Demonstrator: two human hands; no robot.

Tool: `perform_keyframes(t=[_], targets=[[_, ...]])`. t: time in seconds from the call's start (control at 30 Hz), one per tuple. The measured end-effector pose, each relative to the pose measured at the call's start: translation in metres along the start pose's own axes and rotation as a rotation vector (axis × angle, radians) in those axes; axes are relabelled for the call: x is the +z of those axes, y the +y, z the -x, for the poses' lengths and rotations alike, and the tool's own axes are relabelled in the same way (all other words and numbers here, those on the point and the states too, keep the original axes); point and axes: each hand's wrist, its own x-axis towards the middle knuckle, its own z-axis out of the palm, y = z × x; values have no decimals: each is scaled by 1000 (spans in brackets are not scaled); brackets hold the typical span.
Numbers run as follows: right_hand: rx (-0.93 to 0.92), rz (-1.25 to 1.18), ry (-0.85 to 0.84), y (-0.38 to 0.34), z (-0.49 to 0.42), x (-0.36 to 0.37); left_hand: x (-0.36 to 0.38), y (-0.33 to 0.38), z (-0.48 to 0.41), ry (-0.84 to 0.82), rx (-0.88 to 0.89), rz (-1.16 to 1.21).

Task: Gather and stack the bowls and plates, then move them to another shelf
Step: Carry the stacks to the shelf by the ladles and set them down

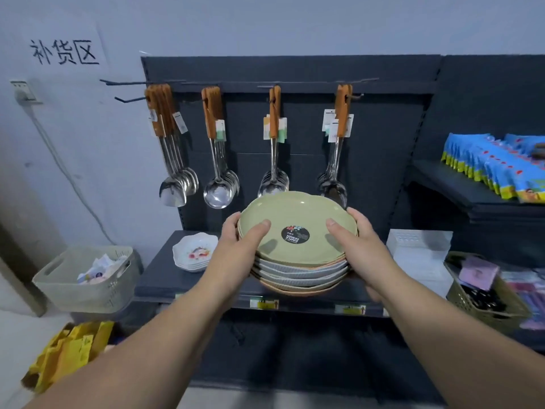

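left hand (236,243): the left rim of the stack is gripped; the thumb is laid flat on the top plate and the fingers are curled round the edge.
right hand (358,240): the right rim is gripped in the same way, thumb on top, the fingers wrapped under and mostly hidden.
stack (298,273): it is held between both hands over the front part of the shelf; whether its bottom touches the shelf cannot be told.
green plate (295,211): it lies on top, with a dark sticker (295,234) near its middle; grey and orange pieces are seen under it.
shelf (165,278): dark, with price labels along its front edge.
small bowls (194,255): a white flowered pile stands on the shelf, left of the stack and apart from it; it is not yet gathered.
ladles (219,196): they are hung on hooks just behind the stack.
step: the carrying of the stack is judged to be in hand.
risk: the pieces are of mixed shape, so a tilt could let the upper ones slide off. If the stack is raised too far back, the ladles could be struck. The small bowls could be forgotten.
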Motion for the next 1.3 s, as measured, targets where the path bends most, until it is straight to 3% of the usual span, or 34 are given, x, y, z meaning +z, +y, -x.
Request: perform_keyframes(t=[0.4, 0.7, 1.0, 1.3], targets=[[246, -8, 215, 106, -135, 33, 13, -113, -179, -212, -172, 2], [303, -11, 203, 201, -179, 62, 19, -214, -220, -120, -258, 35], [304, -46, 144, 237, -224, 103, 5, -247, -265, -28, -226, 32], [265, -7, 218, 251, -249, 99, 15, -266, -288, -119, -204, -6]])
